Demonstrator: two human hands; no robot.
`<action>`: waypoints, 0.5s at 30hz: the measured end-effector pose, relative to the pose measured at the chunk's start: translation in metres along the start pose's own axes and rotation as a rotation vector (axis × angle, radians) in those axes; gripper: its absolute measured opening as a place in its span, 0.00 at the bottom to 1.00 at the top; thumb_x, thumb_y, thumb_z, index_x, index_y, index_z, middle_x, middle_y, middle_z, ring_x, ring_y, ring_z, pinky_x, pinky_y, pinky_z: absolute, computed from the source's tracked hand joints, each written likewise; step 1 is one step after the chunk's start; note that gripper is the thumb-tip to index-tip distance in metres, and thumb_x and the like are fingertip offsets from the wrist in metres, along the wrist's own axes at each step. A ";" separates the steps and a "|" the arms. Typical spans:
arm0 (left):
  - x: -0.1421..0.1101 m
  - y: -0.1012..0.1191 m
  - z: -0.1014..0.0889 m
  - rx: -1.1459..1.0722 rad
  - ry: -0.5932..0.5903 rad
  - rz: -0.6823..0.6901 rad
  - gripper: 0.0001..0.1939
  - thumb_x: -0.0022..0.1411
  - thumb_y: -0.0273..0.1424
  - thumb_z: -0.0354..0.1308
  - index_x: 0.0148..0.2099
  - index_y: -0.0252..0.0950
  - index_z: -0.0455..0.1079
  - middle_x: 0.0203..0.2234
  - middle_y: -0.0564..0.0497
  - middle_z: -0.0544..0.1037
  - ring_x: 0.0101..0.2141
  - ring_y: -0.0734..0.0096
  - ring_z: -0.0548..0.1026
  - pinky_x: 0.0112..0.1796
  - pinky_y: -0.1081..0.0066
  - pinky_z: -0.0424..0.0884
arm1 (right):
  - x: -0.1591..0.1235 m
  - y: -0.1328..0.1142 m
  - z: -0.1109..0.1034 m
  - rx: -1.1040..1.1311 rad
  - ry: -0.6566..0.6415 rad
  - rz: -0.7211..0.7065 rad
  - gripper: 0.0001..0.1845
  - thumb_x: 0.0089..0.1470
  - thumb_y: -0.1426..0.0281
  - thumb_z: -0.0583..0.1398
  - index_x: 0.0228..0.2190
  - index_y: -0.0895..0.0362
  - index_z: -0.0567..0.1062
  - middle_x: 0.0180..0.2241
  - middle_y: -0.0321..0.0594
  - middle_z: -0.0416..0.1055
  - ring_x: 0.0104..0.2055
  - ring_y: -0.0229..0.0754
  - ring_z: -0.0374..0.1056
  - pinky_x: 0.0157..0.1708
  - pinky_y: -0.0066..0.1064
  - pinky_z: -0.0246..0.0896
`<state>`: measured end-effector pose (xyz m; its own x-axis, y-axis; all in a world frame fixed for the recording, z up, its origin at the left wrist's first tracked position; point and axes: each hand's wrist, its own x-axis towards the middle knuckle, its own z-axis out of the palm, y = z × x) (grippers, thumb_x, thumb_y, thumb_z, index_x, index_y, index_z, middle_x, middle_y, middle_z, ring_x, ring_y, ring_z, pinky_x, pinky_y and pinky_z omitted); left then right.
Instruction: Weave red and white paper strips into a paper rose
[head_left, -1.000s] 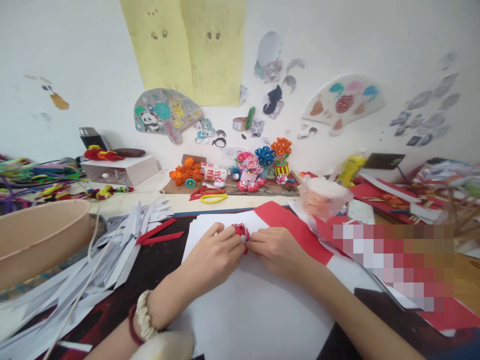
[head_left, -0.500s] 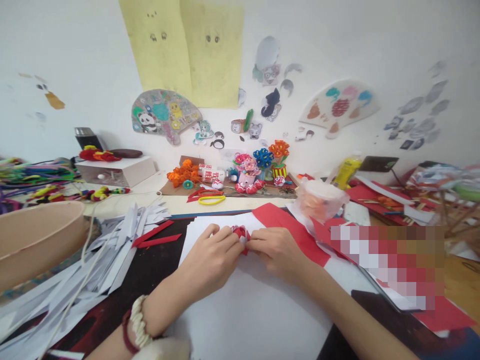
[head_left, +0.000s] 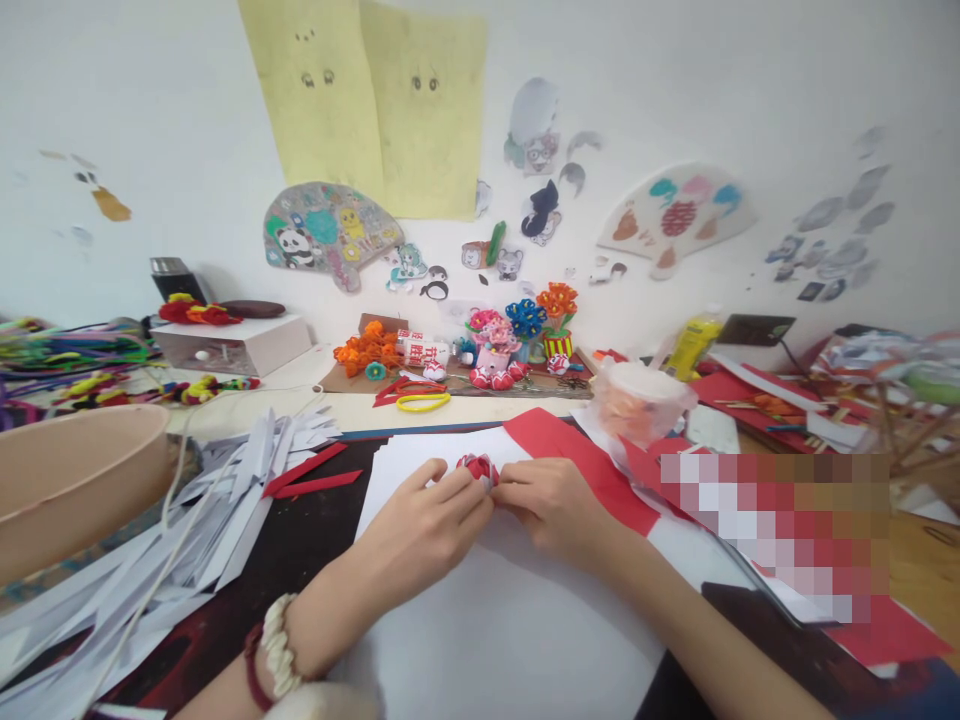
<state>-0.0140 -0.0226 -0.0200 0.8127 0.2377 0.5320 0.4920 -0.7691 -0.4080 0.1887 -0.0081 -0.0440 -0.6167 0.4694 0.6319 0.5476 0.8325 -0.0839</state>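
Observation:
Between my hands is a small red and white folded-paper ball [head_left: 478, 467], held just above the white paper sheets [head_left: 517, 640]. My left hand [head_left: 431, 515] is closed round its left and near side, and the fingers cover part of it. From the right, my right hand [head_left: 551, 505] pinches its edge between thumb and fingers. The fingertips of both hands almost meet at the ball's near side. A large red paper sheet [head_left: 577, 465] lies beyond my right hand.
White paper strips [head_left: 225, 500] are heaped on the left near a beige basin [head_left: 82, 480], with two red strips [head_left: 315, 475] beside them. A lidded plastic cup [head_left: 645, 395] stands behind right. Craft flowers [head_left: 525, 318] and a yellow ring [head_left: 424, 402] sit along the back.
The ball has turned slightly and shows more of its red and white top. My left fingers have shifted a little lower along its near side; my right hand keeps its pinch.

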 end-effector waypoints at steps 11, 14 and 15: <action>0.001 0.004 0.005 -0.033 -0.085 -0.154 0.13 0.67 0.18 0.44 0.36 0.34 0.67 0.29 0.49 0.72 0.31 0.64 0.64 0.34 0.64 0.56 | 0.001 0.000 -0.002 0.021 -0.009 0.042 0.14 0.57 0.80 0.52 0.27 0.57 0.75 0.22 0.35 0.68 0.23 0.35 0.58 0.23 0.28 0.44; 0.002 0.006 0.007 -0.062 -0.102 -0.295 0.08 0.66 0.20 0.50 0.38 0.35 0.66 0.30 0.51 0.73 0.32 0.63 0.64 0.34 0.64 0.55 | 0.002 -0.001 -0.003 0.028 0.015 0.098 0.14 0.59 0.77 0.52 0.28 0.57 0.76 0.22 0.35 0.68 0.24 0.35 0.59 0.24 0.27 0.45; 0.002 0.006 0.008 -0.061 -0.104 -0.339 0.07 0.66 0.20 0.51 0.38 0.36 0.66 0.30 0.51 0.73 0.32 0.63 0.64 0.34 0.64 0.54 | 0.002 -0.001 -0.004 0.026 0.021 0.118 0.15 0.60 0.76 0.52 0.28 0.57 0.76 0.22 0.35 0.67 0.24 0.35 0.59 0.24 0.27 0.45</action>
<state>-0.0069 -0.0220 -0.0274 0.6357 0.5418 0.5499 0.7219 -0.6695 -0.1749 0.1888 -0.0093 -0.0398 -0.5367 0.5580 0.6329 0.6005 0.7796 -0.1781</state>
